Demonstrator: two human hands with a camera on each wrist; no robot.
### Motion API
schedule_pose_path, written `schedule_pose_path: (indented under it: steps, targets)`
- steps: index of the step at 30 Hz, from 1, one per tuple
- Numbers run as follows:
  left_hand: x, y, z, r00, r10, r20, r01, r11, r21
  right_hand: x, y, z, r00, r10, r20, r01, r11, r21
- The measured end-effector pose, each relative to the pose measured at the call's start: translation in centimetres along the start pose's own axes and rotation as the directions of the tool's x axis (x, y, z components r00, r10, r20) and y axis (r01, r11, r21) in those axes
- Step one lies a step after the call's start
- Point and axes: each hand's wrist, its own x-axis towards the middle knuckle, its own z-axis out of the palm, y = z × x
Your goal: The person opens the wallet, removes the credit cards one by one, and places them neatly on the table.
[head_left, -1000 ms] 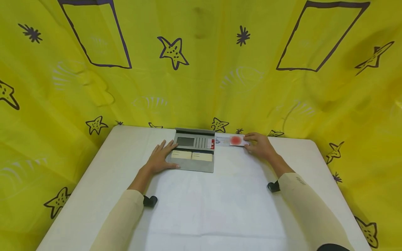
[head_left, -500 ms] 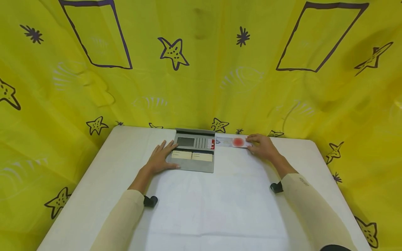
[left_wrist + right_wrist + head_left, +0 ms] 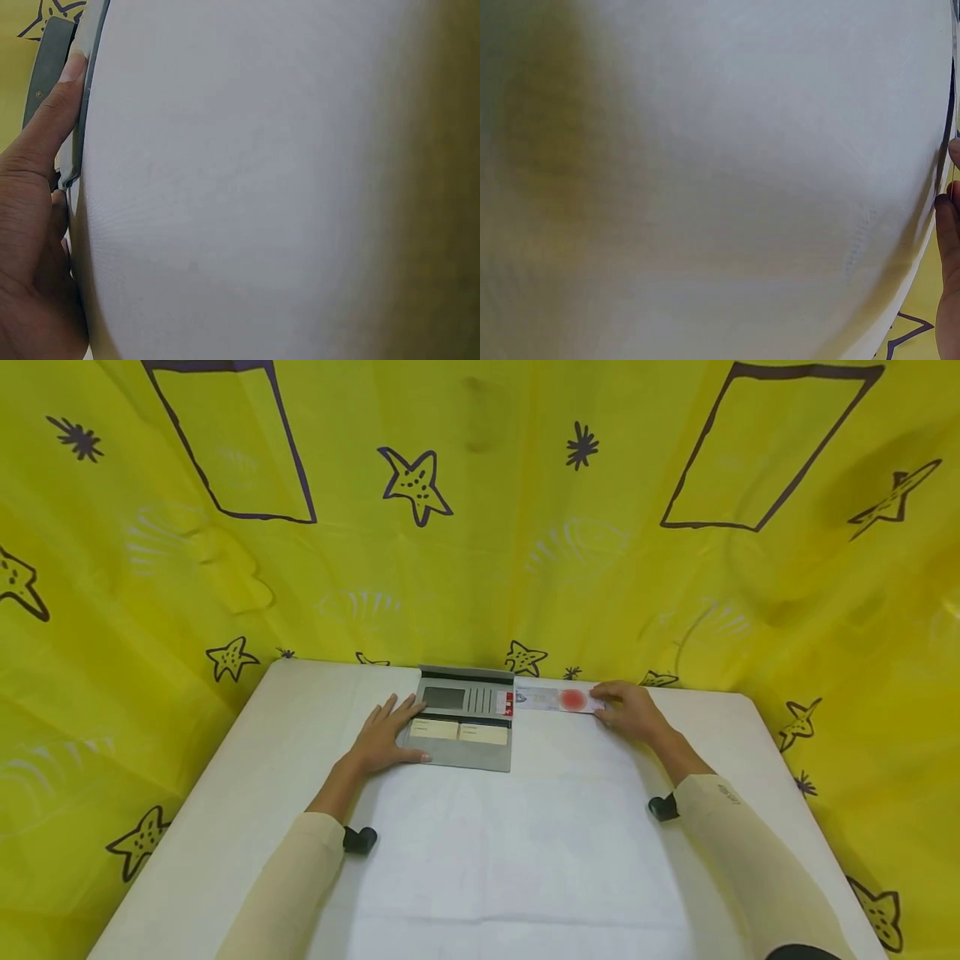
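Observation:
An unfolded grey wallet lies flat at the back of the white table, with a dark window, slits and two cream cards in its pockets. My left hand rests on its left side, fingers spread and thumb on the lower flap. The thumb also shows on the wallet in the left wrist view. From the wallet's right edge extends a pale banknote with a red round patch. My right hand pinches its right end. Only parts of the right fingers appear at the right wrist view's edge.
A white cloth covers the table. Behind and around it hangs a yellow curtain printed with stars and frames. A red and white card sits at the wallet's right side.
My right hand has moved slightly to the right with the banknote, so the red patch is farther from the wallet. The left hand and wallet have stayed in place.

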Motion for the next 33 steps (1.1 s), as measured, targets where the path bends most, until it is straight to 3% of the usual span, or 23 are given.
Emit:
schedule_pose_path:
  steps: [11, 20, 33]
  targets:
    - [-0.05, 0.15, -0.06, 1.000, -0.008, 0.005, 0.008, 1.000, -0.004, 0.22, 0.53, 0.25, 1.000, -0.010, -0.002, 0.010, 1.000, -0.007]
    - [-0.01, 0.15, -0.07, 1.000, -0.005, 0.005, 0.005, 1.000, -0.010, 0.40, 0.77, 0.66, 0.998, -0.027, -0.050, 0.025, 0.999, -0.025]
    - [0.15, 0.10, -0.02, 1.000, -0.020, 0.016, 0.020, 1.000, -0.002, 0.29, 0.65, 0.40, 0.999, -0.009, -0.035, 0.009, 1.000, -0.024]
